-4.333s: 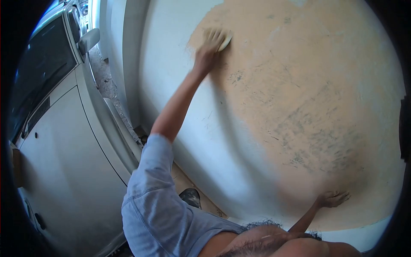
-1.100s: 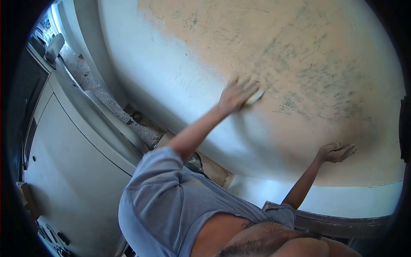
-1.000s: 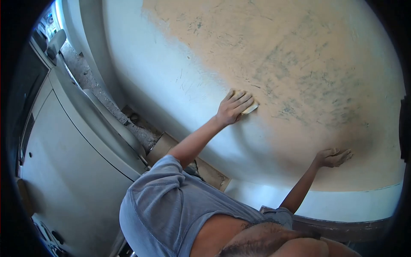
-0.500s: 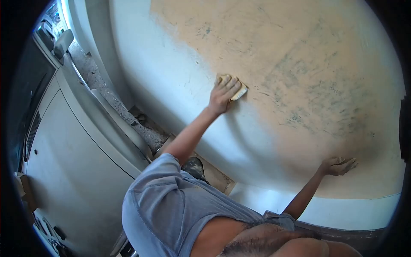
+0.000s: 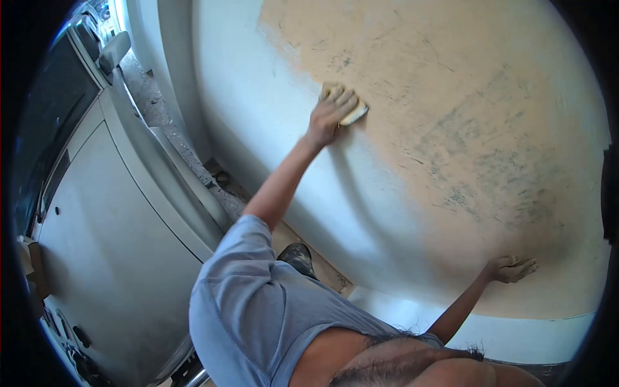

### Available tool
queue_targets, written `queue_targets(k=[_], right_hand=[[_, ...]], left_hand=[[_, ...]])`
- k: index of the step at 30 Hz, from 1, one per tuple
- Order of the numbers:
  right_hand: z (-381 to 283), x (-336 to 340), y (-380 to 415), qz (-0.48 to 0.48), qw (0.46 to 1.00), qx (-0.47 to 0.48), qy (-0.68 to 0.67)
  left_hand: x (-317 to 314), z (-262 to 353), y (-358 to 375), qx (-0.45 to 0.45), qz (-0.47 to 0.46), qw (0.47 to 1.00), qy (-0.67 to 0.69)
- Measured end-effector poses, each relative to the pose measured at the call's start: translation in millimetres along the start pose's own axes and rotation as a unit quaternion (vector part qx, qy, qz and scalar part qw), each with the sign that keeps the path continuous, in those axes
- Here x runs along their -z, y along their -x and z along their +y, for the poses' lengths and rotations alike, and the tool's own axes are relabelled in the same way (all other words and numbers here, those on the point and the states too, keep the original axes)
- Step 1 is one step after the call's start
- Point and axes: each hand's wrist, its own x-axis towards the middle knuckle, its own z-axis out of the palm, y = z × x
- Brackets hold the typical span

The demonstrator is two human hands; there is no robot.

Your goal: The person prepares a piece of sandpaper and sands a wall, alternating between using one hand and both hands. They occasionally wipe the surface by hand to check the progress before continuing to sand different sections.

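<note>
My left hand [image 5: 333, 111] is wrapped over a yellowish sanding pad [image 5: 353, 116] with a pale edge, its fingers dusty. The pad lies against a large upright panel [image 5: 387, 200], right where the tan coating [image 5: 400, 71] meets the white surface. Grey-green scuffed patches mark the tan area. Lower at the right, my right hand [image 5: 512, 269] rests close by the panel's tan surface, palm turned up and dusty fingers loosely bent, with nothing visible in it.
A pale vehicle [image 5: 122, 213] with a windshield and side mirror [image 5: 116, 50] stands at my left. A narrow strip of littered floor [image 5: 151, 97] runs between it and the panel. My dark boot [image 5: 296, 259] is by the panel's base. A cardboard box [image 5: 32, 264] sits at the far left.
My left hand has slid the sanding pad up and left along the edge of the tan coating. The camera view has shifted a little. My right hand keeps about the same place by the panel.
</note>
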Motion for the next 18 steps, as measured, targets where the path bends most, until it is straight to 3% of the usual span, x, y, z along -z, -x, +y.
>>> queue_targets(k=[3, 5, 6, 8, 10, 11, 15, 16, 17, 18], right_hand=[[1.4, 0.2, -4.8, 0.006, 1.0, -0.003, 0.016], [3.3, -1.0, -1.6, 0.007, 1.0, 0.004, 0.004], [5.6, 0.2, -0.8, 0.009, 1.0, 0.004, 0.001], [10.0, -3.0, 0.9, 0.009, 1.0, 0.029, 0.006], [10.6, -6.5, 0.5, 0.02, 0.999, 0.032, 0.003], [10.0, -5.0, -0.1, 0.03, 0.999, 0.039, 0.004], [1.2, 0.3, -6.5, 0.035, 0.999, 0.039, -0.002], [2.2, 0.1, -5.3, 0.033, 0.999, 0.036, 0.005], [0.6, -3.0, -4.4, 0.031, 0.999, 0.034, 0.01], [-0.5, -5.4, -6.1, 0.038, 0.998, 0.039, 0.009]], left_hand=[[7.7, -20.2, -44.8, -0.072, 0.001, 0.997, 0.039], [21.3, -44.9, -140.0, -0.157, -0.004, 0.982, -0.104], [28.9, -48.2, -185.9, -0.094, 0.027, 0.994, -0.053], [56.0, -42.3, -278.8, -0.119, 0.022, 0.992, -0.02], [53.7, -52.3, -281.0, -0.122, 0.056, 0.991, 0.014], [49.5, -64.2, -251.7, -0.083, 0.074, 0.994, -0.005], [51.3, -120.0, -67.7, -0.014, 0.102, 0.991, -0.09], [49.5, -134.9, -30.8, 0.032, 0.122, 0.992, -0.019], [55.0, -127.6, -36.6, 0.066, 0.117, 0.991, -0.014], [56.4, -135.8, -60.1, 0.014, 0.121, 0.992, -0.039]])
